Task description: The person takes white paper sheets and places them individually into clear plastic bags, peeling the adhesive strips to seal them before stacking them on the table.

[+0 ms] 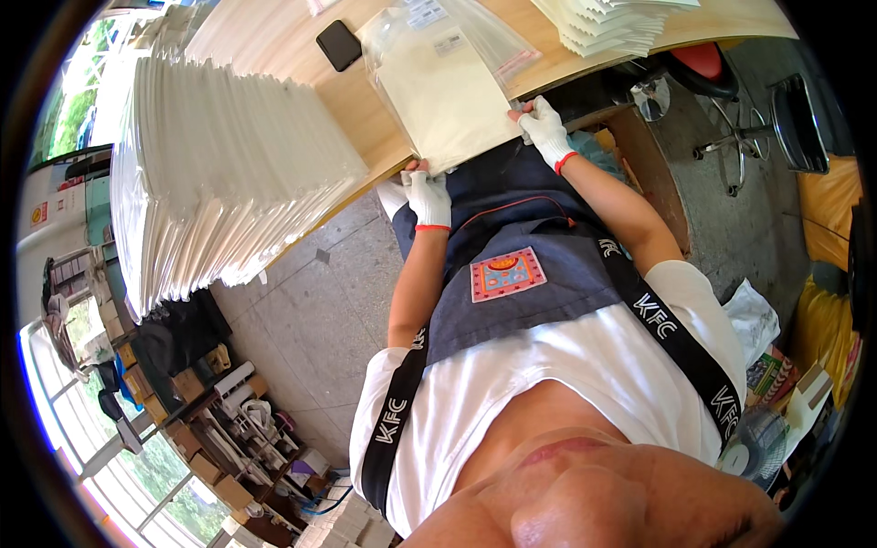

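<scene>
A clear plastic bag (376,57) with a white sheet or flat stack (448,100) inside lies on the wooden table, its near end reaching the front edge. My left hand (427,196), in a white glove with bare fingertips and a red cuff, is closed at the bag's near left corner. At the near right corner my right hand (545,132), gloved the same way, pinches the bag's edge. Beneath the near end is my dark blue apron (521,233). A printed label (449,44) shows near the packet's far end.
A tall pile of white plastic-wrapped packets (237,155) stands on the table (352,105) at left, overhanging its edge. A black phone (339,46) lies beyond it. More white packets (598,23) sit far right. A black chair (797,123) stands on the floor at right.
</scene>
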Tool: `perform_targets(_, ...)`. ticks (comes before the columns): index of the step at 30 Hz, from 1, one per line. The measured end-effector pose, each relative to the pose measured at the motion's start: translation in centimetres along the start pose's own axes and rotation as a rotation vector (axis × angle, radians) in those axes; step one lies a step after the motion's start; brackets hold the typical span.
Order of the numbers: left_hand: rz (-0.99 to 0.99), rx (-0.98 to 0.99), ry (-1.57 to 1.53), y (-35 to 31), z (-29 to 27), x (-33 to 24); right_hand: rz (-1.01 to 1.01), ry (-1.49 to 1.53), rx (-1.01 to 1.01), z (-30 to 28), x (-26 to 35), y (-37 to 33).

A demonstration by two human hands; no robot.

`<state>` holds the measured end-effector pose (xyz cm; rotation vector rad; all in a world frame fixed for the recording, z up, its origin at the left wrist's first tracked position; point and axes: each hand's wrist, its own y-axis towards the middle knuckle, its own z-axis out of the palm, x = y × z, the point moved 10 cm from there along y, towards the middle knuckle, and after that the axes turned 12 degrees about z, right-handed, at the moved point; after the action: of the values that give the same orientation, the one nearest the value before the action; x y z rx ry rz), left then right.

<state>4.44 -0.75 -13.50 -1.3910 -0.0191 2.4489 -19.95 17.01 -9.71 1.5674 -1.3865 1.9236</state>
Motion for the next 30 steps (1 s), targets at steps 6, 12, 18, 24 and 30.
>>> perform_targets(6, -0.243, 0.093, 0.291, -1.8, 0.5, -1.6, 0.271, 0.118, 0.186, -0.5, -1.3, -0.5)
perform_targets(12, 0.326, 0.666, 1.089, -3.1, 14.0, -15.0, 0.251, 0.15, 0.478, 2.2, 0.1, -2.6)
perform_targets(18, 0.806, 0.563, 1.255, -11.0, 19.9, -33.4, -0.005, 0.294, 0.816, 9.1, 10.1, -8.8)
perform_targets(24, 1.199, -0.073, 0.789, -13.6, 13.9, -53.0, -0.374, 0.124, 0.945, 20.7, 30.9, -18.6)
perform_targets(30, 1.032, 0.005, 1.387, -2.7, 8.2, -57.8, -0.491, -0.241, 0.898, 27.3, 38.3, -23.6)
